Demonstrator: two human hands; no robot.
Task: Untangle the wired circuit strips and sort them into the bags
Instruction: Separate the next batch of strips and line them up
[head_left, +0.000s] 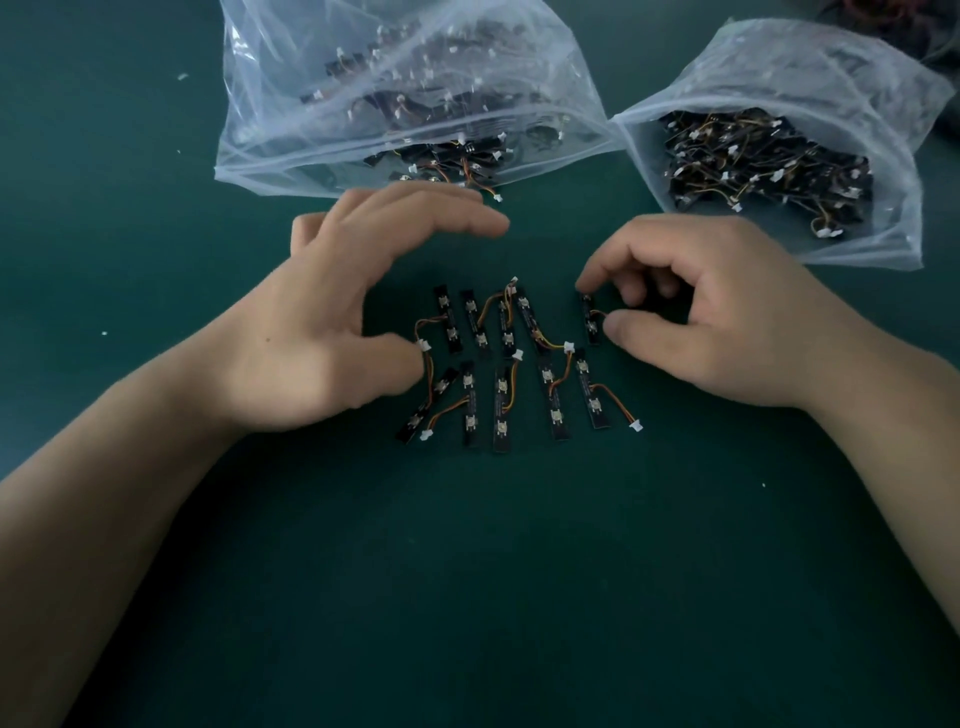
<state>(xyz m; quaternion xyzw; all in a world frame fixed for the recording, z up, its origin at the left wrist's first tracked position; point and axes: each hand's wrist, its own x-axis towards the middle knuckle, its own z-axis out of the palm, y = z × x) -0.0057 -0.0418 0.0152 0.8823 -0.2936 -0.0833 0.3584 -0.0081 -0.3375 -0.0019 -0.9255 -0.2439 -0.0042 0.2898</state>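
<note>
Your bare forearms reach in from 7 and 5 o'clock over the dark green surface. Your left hand is open, fingers straight and arched above the pieces, thumb tip just beside a white connector. Your right hand pinches the black end strip at 3 o'clock of the upper row.

About ten black wired circuit strips lie between your hands in two rough rows. Most look separated, so untangling this batch seems nearly done, with bagging left.

At 12 o'clock lies a clear plastic bag, and at 2 o'clock a second clear plastic bag. Both already hold many strips. Some orange wires cross neighbouring strips and could snag.
</note>
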